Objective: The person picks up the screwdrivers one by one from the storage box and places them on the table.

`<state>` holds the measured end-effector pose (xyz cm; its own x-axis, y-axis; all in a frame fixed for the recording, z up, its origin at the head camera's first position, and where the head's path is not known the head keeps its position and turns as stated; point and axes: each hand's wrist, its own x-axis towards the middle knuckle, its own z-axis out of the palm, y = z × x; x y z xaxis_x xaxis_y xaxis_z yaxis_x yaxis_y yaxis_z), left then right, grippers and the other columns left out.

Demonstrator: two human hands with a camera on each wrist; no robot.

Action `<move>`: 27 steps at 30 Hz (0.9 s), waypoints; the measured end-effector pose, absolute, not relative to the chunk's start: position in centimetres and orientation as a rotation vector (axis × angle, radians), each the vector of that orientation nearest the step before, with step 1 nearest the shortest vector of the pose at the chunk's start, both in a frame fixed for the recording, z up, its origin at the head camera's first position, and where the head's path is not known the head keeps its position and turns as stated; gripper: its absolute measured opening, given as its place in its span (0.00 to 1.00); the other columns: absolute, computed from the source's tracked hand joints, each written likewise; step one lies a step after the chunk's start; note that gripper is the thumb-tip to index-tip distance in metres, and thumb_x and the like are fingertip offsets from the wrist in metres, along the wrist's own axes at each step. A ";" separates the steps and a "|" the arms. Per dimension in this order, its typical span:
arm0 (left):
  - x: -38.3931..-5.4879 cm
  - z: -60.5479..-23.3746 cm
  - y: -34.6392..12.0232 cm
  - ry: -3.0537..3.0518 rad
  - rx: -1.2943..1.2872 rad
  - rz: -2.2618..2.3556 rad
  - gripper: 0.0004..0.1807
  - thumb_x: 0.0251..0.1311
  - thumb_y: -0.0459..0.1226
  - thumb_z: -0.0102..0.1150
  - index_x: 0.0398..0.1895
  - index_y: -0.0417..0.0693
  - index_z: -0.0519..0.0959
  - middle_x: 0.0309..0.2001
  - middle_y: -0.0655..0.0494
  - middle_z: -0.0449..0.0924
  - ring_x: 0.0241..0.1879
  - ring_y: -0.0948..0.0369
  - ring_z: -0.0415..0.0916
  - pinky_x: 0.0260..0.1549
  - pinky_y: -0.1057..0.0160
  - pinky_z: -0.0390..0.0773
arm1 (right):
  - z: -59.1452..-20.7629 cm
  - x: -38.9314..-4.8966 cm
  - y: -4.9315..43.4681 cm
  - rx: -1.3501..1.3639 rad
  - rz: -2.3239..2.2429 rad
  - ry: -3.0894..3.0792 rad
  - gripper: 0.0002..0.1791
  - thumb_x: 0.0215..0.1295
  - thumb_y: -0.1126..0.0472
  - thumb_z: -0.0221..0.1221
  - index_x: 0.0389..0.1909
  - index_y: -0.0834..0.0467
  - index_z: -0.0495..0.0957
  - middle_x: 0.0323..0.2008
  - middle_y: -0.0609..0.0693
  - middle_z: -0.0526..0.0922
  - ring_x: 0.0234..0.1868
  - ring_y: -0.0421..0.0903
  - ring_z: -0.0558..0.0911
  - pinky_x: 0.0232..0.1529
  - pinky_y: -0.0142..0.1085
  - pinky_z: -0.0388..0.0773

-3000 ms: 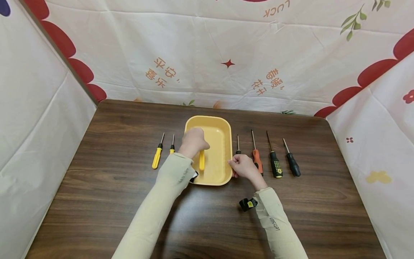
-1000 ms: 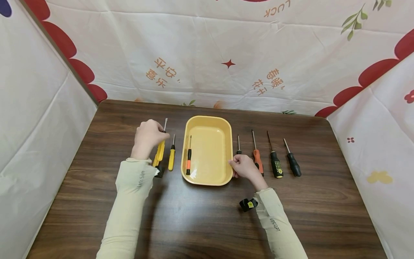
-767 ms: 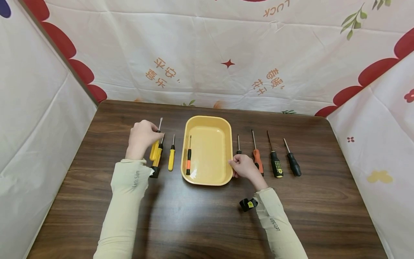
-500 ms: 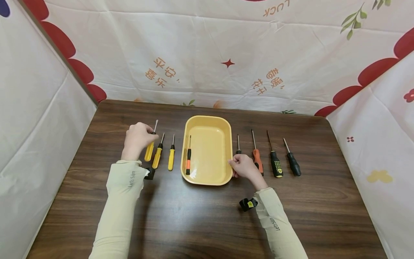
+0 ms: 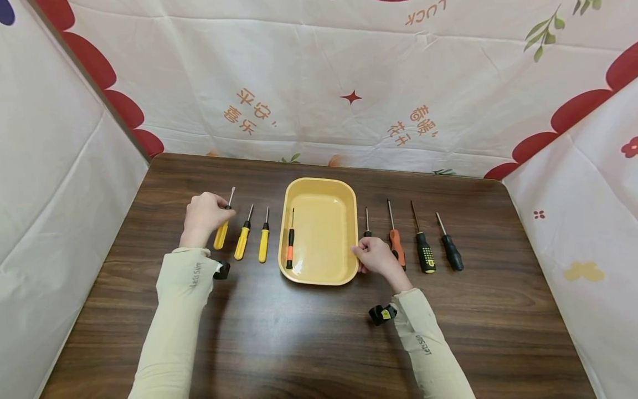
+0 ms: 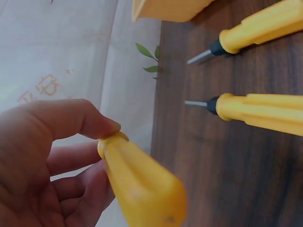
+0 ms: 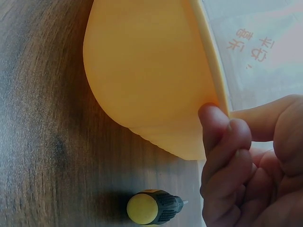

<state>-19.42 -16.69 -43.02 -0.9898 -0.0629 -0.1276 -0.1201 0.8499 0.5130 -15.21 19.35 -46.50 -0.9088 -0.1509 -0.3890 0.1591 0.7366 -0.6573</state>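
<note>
My left hand (image 5: pixel 204 215) pinches a yellow-handled screwdriver (image 5: pixel 221 236) between thumb and fingers near its collar, at the left of the table. In the left wrist view its yellow handle (image 6: pixel 142 182) points toward the camera. Two similar yellow screwdrivers, one (image 5: pixel 242 241) nearer and one (image 5: pixel 264 245) farther right, lie beside it. The right hand (image 5: pixel 377 256) grips the right rim of a yellow plastic tray (image 5: pixel 326 238), thumb on one side and curled fingers on the other. A small black-and-orange screwdriver (image 5: pixel 291 244) lies inside along the tray's left wall.
Right of the tray lie a short screwdriver (image 5: pixel 368 221) partly hidden by the right hand, an orange-handled one (image 5: pixel 396 244), a black-and-yellow one (image 5: pixel 426 254) and a black one (image 5: pixel 452 254). A printed cloth (image 5: pixel 319 83) hangs behind the wooden table (image 5: pixel 309 343).
My left hand has carried the yellow screwdriver from over the tray leftward, past the other two, and lowered it to the row's left end. The right hand has stayed on the rim.
</note>
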 end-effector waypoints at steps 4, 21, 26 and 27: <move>-19.4 -43.8 -17.0 2.933 -0.136 0.817 0.17 0.50 0.40 0.58 0.39 0.35 0.81 0.37 0.41 0.81 0.38 0.45 0.76 0.38 0.49 0.72 | -46.4 -15.2 19.3 -0.009 -1.017 2.525 0.14 0.65 0.60 0.51 0.20 0.61 0.68 0.10 0.47 0.74 0.13 0.43 0.76 0.16 0.31 0.67; -19.5 -46.1 -17.4 2.948 -0.185 0.833 0.16 0.50 0.40 0.59 0.38 0.36 0.82 0.37 0.42 0.82 0.39 0.45 0.76 0.39 0.49 0.71 | -46.4 -15.1 19.4 -0.014 -1.052 2.515 0.15 0.65 0.59 0.51 0.19 0.61 0.68 0.10 0.47 0.74 0.12 0.43 0.76 0.15 0.31 0.67; -19.5 -46.6 -17.3 2.950 -0.214 0.834 0.16 0.50 0.40 0.58 0.38 0.36 0.82 0.36 0.42 0.82 0.38 0.46 0.77 0.37 0.50 0.72 | -46.4 -15.1 19.4 -0.012 -1.044 2.513 0.15 0.65 0.59 0.51 0.20 0.61 0.68 0.09 0.47 0.74 0.12 0.42 0.75 0.16 0.31 0.67; -19.4 -46.8 -17.3 2.953 -0.214 0.827 0.16 0.50 0.40 0.58 0.38 0.37 0.82 0.36 0.42 0.82 0.37 0.46 0.77 0.37 0.50 0.72 | -46.4 -15.1 19.4 -0.010 -1.043 2.512 0.15 0.65 0.59 0.51 0.20 0.61 0.68 0.09 0.47 0.74 0.12 0.42 0.75 0.16 0.31 0.67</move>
<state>-19.45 -17.33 -46.75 -0.9880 -0.1155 -0.1024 -0.1519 0.8458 0.5114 -15.11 19.38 -46.40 -0.9125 -0.1630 -0.3753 0.1506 0.7190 -0.6785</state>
